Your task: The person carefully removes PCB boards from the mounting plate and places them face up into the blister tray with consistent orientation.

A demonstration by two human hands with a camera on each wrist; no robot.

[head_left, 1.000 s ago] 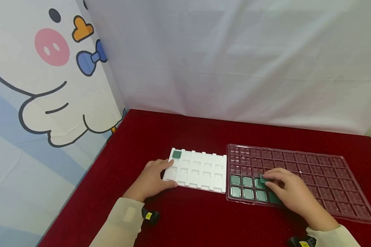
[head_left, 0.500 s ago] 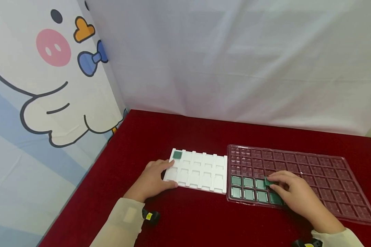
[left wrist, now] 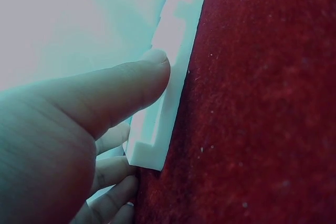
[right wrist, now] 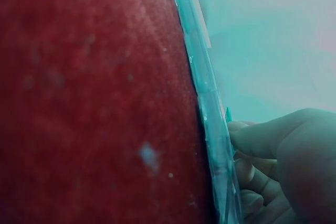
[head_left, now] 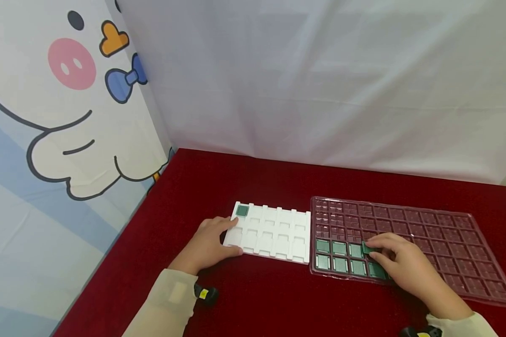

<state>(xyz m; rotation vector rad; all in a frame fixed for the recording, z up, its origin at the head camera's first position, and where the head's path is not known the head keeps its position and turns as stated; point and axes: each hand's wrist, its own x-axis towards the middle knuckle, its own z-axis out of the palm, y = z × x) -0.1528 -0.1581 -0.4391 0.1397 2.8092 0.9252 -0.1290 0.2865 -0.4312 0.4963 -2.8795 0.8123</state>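
Note:
My left hand (head_left: 206, 243) holds the left end of a white tray (head_left: 267, 231) with two rows of recesses. Its thumb is on the front edge, the index finger at the left side. One green square chip (head_left: 242, 211) lies in the tray's back-left recess. My right hand (head_left: 400, 260) pinches another green chip (head_left: 366, 248) between thumb and fingertips, tilted over the fourth pocket of a clear plastic tray (head_left: 430, 229). Several green chips (head_left: 340, 265) fill pockets at that tray's front left. In the right wrist view, only a sliver of the pinched chip (right wrist: 228, 114) shows beside the thumb.
The two trays lie side by side, edges close together, on a red cloth-covered table (head_left: 278, 299). A white curtain (head_left: 320, 84) hangs behind. At the left stands a panel printed with a cartoon figure (head_left: 80, 117).
My right hand has shifted slightly right with the pinched chip, from over the third pocket to the fourth, and has barely moved in the last half second. The left hand stays on the white tray.

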